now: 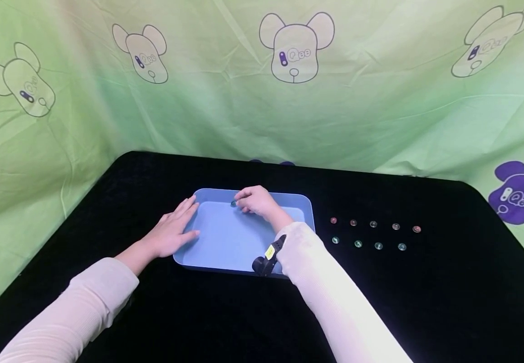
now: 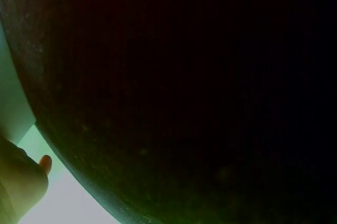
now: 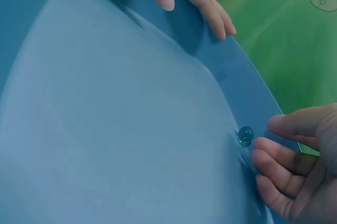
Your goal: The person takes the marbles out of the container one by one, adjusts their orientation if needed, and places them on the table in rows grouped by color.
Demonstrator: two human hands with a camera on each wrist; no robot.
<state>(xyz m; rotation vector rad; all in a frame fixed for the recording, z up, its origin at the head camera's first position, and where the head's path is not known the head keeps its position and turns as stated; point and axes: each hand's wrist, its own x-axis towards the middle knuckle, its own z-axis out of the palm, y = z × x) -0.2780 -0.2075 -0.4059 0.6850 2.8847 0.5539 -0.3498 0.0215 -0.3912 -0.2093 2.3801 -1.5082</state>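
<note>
A clear bluish-green glass marble (image 3: 245,136) lies inside the blue tray (image 1: 230,242), against its far wall. My right hand (image 1: 257,200) is over that far side. In the right wrist view, the right hand (image 3: 300,161) has its thumb and loosely bent fingers beside the marble, with a gap between thumb and forefinger; whether a fingertip touches it I cannot tell. My left hand (image 1: 173,232) rests on the tray's left rim, fingers extended and thumb reaching inside. The left wrist view is mostly dark, with part of a hand (image 2: 23,182) at lower left.
Right of the tray, two rows of small round glassy pieces sit on the black tablecloth (image 1: 425,292): reddish and clear ones (image 1: 372,224) behind, greenish and bluish ones (image 1: 358,244) in front. A green curtain (image 1: 225,116) with bear-head prints hangs behind the table.
</note>
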